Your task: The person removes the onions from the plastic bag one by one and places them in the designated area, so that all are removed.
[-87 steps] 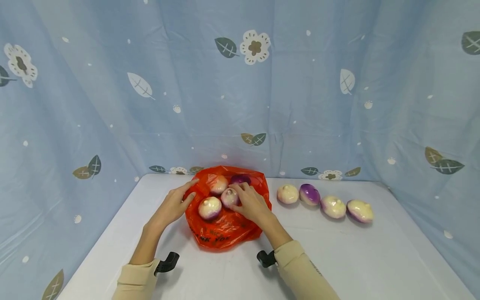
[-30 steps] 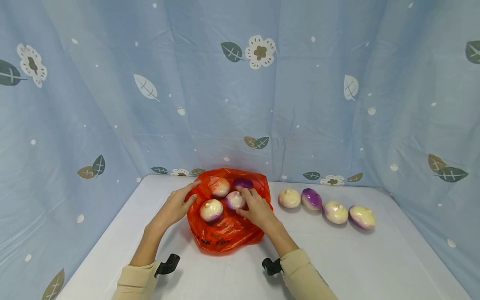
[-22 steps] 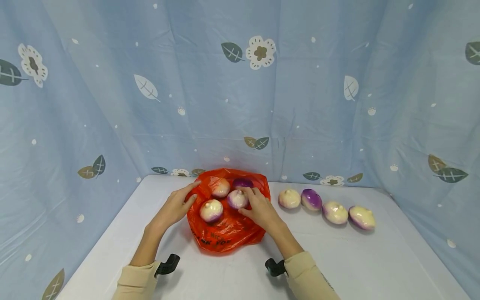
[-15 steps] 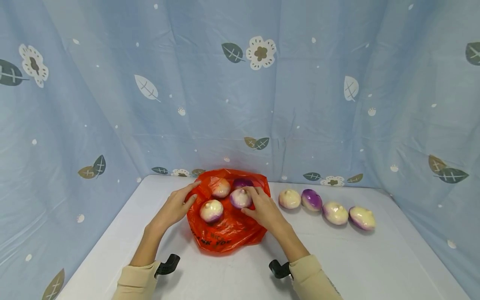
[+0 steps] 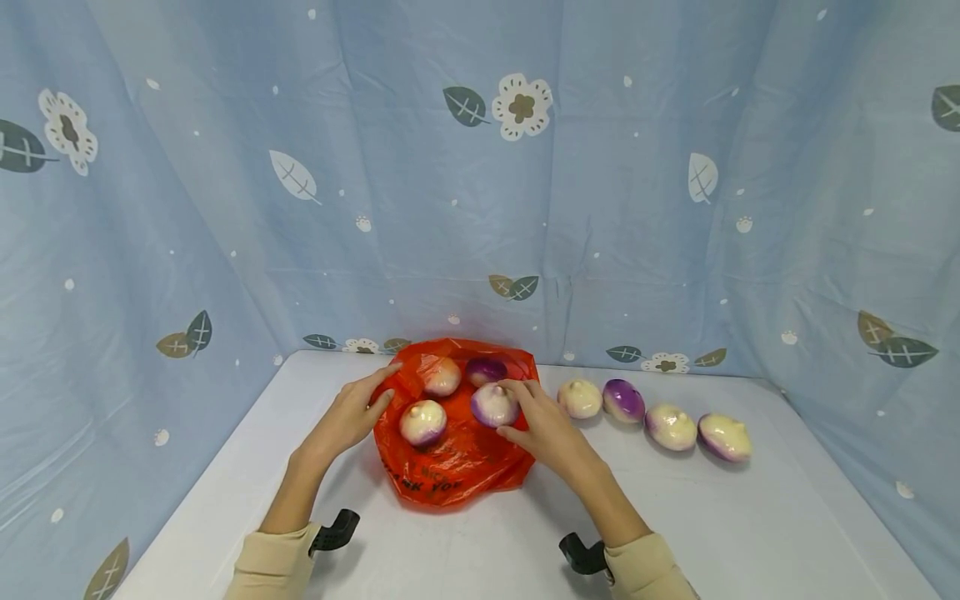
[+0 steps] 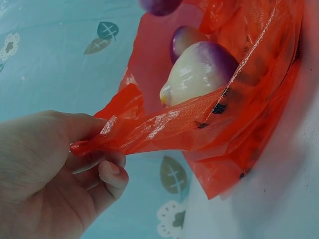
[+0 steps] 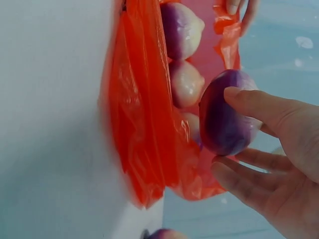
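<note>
A red plastic bag with dark lettering lies with its mouth facing up on the white table. My left hand pinches the bag's left edge between thumb and fingers, plain in the left wrist view. Over the bag's right part, my right hand holds a glossy purple-and-cream turnip between thumb and fingertips. The right wrist view shows this turnip raised above the others. Inside the bag sit a cream-topped turnip, one behind it partly under red film, and a mostly purple turnip.
A row of several turnips stands to the bag's right, from a cream one past a purple-sided one to the last turnip. A blue patterned curtain hangs behind and at both sides of the table.
My right hand has moved to the right, carrying the turnip from the bag's middle toward its right edge. My left hand stays at the bag's left edge. The head view has shifted slightly.
</note>
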